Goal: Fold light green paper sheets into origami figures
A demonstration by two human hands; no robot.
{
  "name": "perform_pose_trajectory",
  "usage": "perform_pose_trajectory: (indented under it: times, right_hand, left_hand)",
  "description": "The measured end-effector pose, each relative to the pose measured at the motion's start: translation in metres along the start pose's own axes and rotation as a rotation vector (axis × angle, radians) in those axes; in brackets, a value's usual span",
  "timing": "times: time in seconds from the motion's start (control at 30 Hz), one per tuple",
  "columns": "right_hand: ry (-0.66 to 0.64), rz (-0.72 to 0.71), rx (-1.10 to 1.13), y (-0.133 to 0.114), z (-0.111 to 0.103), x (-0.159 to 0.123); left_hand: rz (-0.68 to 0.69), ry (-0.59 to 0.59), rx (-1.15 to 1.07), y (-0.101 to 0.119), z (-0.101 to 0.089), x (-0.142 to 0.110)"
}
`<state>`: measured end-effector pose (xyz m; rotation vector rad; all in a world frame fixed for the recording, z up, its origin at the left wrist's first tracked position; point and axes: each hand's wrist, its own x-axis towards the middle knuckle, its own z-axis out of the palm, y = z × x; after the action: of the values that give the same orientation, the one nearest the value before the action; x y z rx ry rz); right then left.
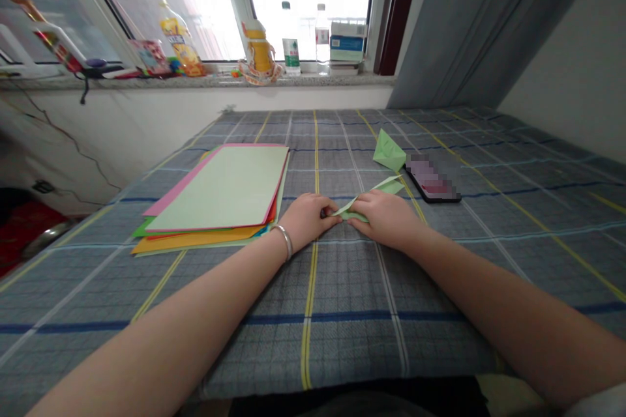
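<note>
On the plaid cover (pixel 313 339): my left hand (pixel 307 220), right hand (pixel 384 218) nearly touching
Hands: both pinching folded green paper (pixel 391 187), narrow grip

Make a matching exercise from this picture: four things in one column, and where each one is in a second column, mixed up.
Things:
1. Folded pale green paper
2. Stack of coloured paper
3. Smartphone
4. Silver bangle

Places:
A. On the left wrist
B. Held between the left hand and the right hand
C. Left of both hands, on the checked cloth
D. Beyond the right hand, on the checked cloth

Right pairs: 1-B, 2-C, 3-D, 4-A
</note>
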<state>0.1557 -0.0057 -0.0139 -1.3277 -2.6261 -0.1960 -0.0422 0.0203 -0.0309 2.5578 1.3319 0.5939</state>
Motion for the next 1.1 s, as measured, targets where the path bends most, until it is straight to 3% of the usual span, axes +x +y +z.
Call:
perform_pose_trajectory:
  times: [0.4,1.1]
  right_hand:
    - [0.027,0.172,0.156,-0.006,0.017,0.007]
    - [0.016,0.197,0.214,-0.005,0.023,0.012]
  left_hand:
    - [-0.040,0.004,0.034,-0.005,0.006,0.003]
    - [-0.041,-0.031,0.096,-0.003,0.004,0.004]
